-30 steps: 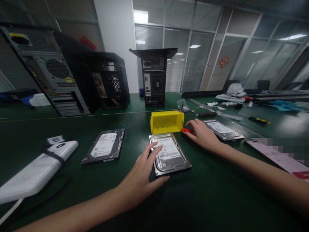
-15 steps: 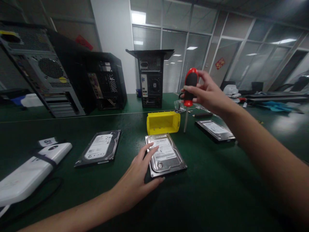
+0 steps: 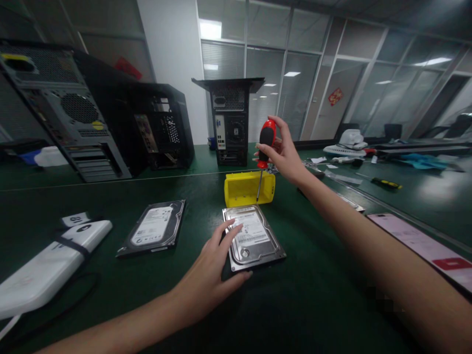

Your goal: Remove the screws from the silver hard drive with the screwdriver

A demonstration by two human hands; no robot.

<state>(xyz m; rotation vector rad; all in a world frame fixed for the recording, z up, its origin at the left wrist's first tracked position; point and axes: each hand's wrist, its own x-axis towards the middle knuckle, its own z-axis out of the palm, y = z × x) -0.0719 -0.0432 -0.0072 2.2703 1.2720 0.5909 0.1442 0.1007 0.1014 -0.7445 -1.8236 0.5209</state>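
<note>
My left hand (image 3: 214,265) lies over the left side of a silver hard drive (image 3: 254,241) with a white label. Its fingers rest on the drive's top and its thumb runs along the near edge, holding it. Upright in my right hand (image 3: 282,152) is a screwdriver (image 3: 267,137) with a red and black handle, gripped by the fingers. The tip of its shaft is close to the drive's far edge; whether it touches a screw there, I cannot tell. Right behind the drive, a yellow bin (image 3: 245,189) lies with its opening towards me, some tiny pieces inside.
Another hard drive (image 3: 153,226) lies left, beside a white power bank-like device (image 3: 62,260) with a strap. Computer cases (image 3: 230,118) stand at the back. On the right are a partly hidden drive (image 3: 352,202), a yellow-black screwdriver (image 3: 385,183) and a pink-screened phone (image 3: 424,241).
My right hand has moved left and down with the screwdriver, bringing its tip from the right of the yellow bin to the drive's far edge. My left hand stays put.
</note>
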